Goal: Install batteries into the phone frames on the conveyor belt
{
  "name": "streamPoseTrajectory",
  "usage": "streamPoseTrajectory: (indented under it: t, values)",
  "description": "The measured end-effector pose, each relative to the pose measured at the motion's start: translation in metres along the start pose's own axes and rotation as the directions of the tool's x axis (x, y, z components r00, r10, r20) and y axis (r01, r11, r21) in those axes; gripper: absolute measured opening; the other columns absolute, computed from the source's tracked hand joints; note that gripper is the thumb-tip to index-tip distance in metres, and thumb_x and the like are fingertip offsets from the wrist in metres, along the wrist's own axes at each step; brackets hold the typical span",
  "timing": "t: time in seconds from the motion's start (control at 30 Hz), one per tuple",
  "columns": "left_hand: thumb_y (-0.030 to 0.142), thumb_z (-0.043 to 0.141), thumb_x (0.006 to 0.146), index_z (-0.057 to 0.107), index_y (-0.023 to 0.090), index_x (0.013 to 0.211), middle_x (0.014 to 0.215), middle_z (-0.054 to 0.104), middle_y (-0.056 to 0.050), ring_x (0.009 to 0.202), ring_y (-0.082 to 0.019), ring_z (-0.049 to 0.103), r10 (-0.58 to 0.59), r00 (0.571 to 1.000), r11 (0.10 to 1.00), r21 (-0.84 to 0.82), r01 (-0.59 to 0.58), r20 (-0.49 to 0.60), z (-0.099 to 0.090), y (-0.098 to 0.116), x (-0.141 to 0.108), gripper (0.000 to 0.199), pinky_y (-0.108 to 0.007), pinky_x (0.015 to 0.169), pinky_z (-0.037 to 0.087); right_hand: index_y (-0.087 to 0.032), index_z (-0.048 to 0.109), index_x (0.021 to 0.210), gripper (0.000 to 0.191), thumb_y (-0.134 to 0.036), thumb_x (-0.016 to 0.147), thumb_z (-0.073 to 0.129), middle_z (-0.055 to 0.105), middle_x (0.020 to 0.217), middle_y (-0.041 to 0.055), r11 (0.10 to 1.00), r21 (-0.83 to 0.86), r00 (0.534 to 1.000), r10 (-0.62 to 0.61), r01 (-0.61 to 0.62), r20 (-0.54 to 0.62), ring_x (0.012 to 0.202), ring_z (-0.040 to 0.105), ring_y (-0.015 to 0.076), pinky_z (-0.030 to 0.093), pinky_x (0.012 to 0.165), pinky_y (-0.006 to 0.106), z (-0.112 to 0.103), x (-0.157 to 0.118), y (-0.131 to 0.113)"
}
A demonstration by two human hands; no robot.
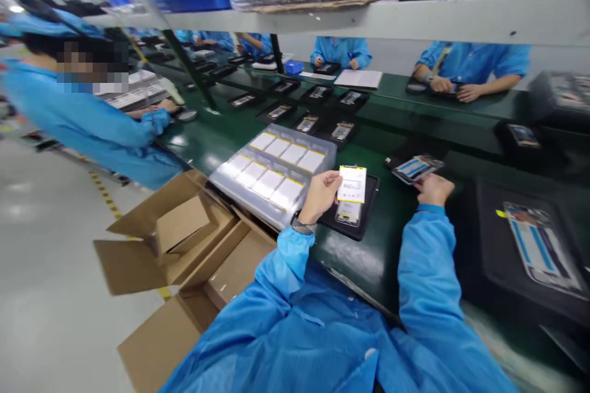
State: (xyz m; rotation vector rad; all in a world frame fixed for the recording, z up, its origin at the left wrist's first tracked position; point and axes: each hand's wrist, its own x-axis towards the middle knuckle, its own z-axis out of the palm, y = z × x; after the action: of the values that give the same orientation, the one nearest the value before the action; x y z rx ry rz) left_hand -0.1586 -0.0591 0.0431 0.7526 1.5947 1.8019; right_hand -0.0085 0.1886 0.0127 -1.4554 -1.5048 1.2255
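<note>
My left hand [321,195] pinches a white battery [352,183] with yellow edges by its left side. The battery is above a black tray [369,212], where a phone frame [349,214] lies partly covered by it. To the right, my right hand [434,189] grips the lower right end of another phone frame [415,167] with blue strips, held tilted above the green bench. Left of the black tray stands a clear plastic tray [288,218] with two rows of white batteries [268,183].
Open cardboard boxes [133,264] stand at the lower left. A black stack [488,239] with a phone frame on top is at the right. Black trays with phone parts line the bench [207,141] beyond. A shelf [437,19] spans overhead. People in blue work at left and opposite.
</note>
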Motion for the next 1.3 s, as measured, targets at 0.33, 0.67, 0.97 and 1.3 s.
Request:
streamPoseTrajectory:
  t: [0.33, 0.67, 0.97, 1.3]
  values:
    - [0.02, 0.072, 0.082, 0.076, 0.013, 0.09, 0.079, 0.078, -0.007, 0.062, -0.016, 0.067, -0.123, 0.97, 0.978, 0.192, 0.082, 0.21, 0.073, -0.044, 0.037, 0.011, -0.024, 0.056, 0.052, -0.02, 0.073, 0.097, 0.041, -0.034, 0.06, 0.085, 0.074, 0.08, 0.0016, 0.82, 0.566, 0.984, -0.025, -0.081, 0.176, 0.071, 0.07, 0.0183, 0.059, 0.057, 0.029, -0.024, -0.11, 0.078]
    - [0.023, 0.078, 0.082, 0.077, 0.016, 0.086, 0.092, 0.074, -0.007, 0.074, -0.016, 0.067, 0.158, 0.97, 0.896, 0.387, -0.22, 0.186, 0.083, -0.044, 0.002, 0.008, -0.026, 0.066, 0.052, -0.022, 0.076, 0.104, 0.046, -0.041, 0.066, 0.093, 0.076, 0.093, 0.0041, 0.792, 0.609, 0.966, -0.117, -0.049, 0.23, 0.083, 0.072, 0.0193, 0.06, 0.064, 0.027, -0.049, -0.135, 0.071]
    - [0.051, 0.088, 0.075, 0.071, 0.014, 0.104, 0.077, 0.073, -0.004, 0.065, -0.016, 0.066, -0.119, 0.96, 0.993, 0.054, 0.108, 0.255, 0.074, -0.064, -0.004, 0.05, -0.026, 0.059, 0.051, -0.029, 0.071, 0.11, 0.044, -0.044, 0.074, 0.091, 0.079, 0.102, 0.0003, 0.788, 0.613, 0.942, -0.16, -0.058, 0.296, 0.092, 0.076, 0.0229, 0.064, 0.073, 0.035, -0.054, -0.159, 0.063]
    - [0.043, 0.096, 0.071, 0.062, 0.018, 0.108, 0.086, 0.07, -0.002, 0.075, -0.015, 0.068, -0.059, 0.953, 0.997, -0.024, 0.069, 0.298, 0.075, -0.067, -0.018, 0.056, -0.026, 0.069, 0.054, -0.032, 0.061, 0.112, 0.065, -0.041, 0.06, 0.098, 0.081, 0.097, 0.0054, 0.82, 0.562, 0.95, -0.079, -0.111, 0.303, 0.088, 0.08, 0.0298, 0.068, 0.084, 0.047, -0.044, -0.165, 0.07]
